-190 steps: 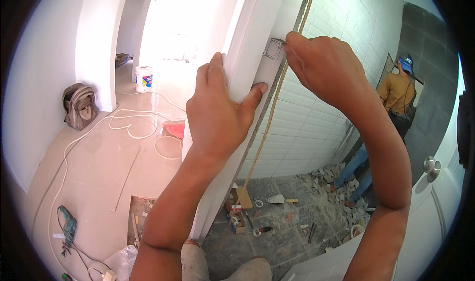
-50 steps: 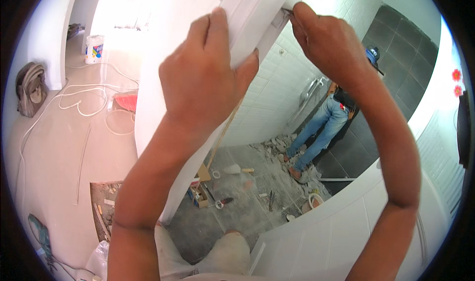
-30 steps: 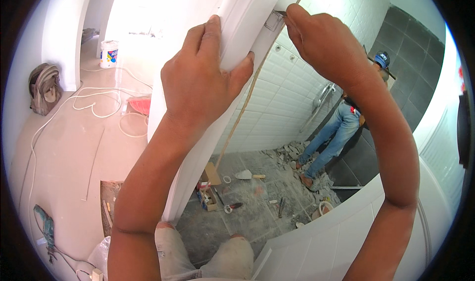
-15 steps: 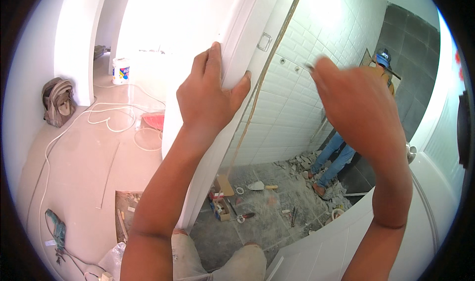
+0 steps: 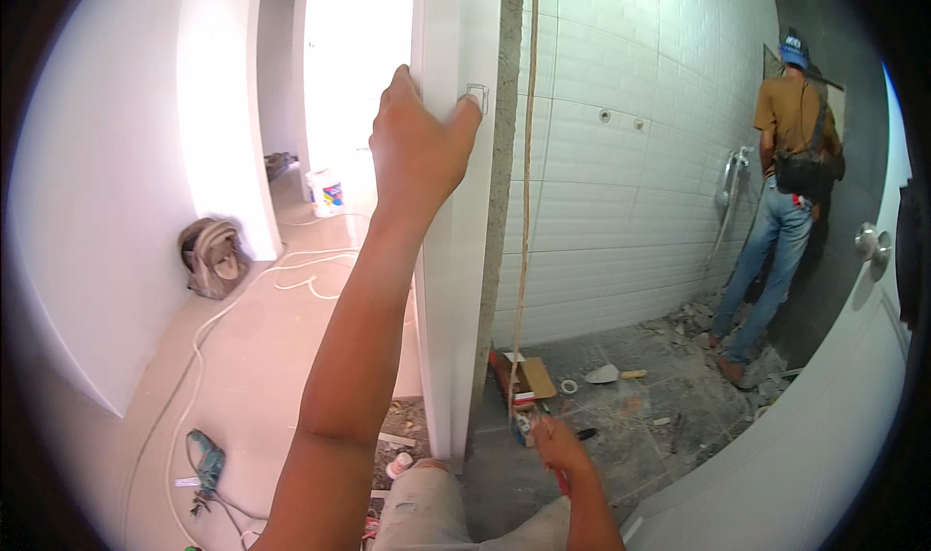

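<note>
Two bare hands are yours: the left hand (image 5: 422, 144) grips the white door frame (image 5: 454, 289), fingers along its left edge, thumb on its face at the foot of a small rectangular outline (image 5: 478, 91). Low to the right of the door frame, your right hand (image 5: 561, 444) is beside a cardboard box (image 5: 531, 377), fingers bent; whether they hold the red object (image 5: 563, 481) below them cannot be told. Farther right of the door frame lies a trowel (image 5: 603, 374) on the dusty floor; left of it rest a green power tool (image 5: 206, 462) and, deeper, a backpack (image 5: 215, 260). Well beyond the door frame, at right, stands a co-worker (image 5: 790, 114), back turned.
</note>
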`<act>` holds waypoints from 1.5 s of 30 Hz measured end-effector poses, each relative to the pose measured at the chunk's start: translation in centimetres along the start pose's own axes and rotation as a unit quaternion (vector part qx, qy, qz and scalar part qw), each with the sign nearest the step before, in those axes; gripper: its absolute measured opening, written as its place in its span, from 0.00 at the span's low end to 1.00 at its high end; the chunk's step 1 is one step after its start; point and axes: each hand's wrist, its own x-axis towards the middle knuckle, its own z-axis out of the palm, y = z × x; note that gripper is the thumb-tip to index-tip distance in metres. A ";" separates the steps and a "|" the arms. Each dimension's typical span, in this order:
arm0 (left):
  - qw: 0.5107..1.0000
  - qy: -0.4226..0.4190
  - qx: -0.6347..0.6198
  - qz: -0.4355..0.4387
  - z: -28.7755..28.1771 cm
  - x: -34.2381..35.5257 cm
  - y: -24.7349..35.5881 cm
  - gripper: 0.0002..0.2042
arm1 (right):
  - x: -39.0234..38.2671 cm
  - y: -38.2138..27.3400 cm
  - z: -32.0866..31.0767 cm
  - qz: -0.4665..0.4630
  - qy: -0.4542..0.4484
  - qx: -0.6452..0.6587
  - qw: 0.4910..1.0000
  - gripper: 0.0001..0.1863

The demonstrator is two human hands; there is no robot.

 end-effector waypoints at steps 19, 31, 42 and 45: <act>0.987 0.012 -0.096 0.125 1.1 -2.5 -4.5 0.38 | 4.9 -6.4 -0.8 -0.259 0.101 0.250 0.928 0.16; 0.961 0.031 -0.224 0.156 1.3 -15.5 -2.1 0.24 | 1.9 -35.2 -7.5 -0.422 0.314 -0.056 0.849 0.16; 0.779 -0.208 -0.567 -0.170 3.1 -13.0 -1.0 0.21 | 1.7 -39.7 -8.1 -0.349 0.330 -0.128 0.868 0.19; 0.761 -0.217 -0.576 -0.204 3.2 -12.9 -0.9 0.22 | 1.5 -40.0 -7.9 -0.330 0.337 -0.136 0.871 0.20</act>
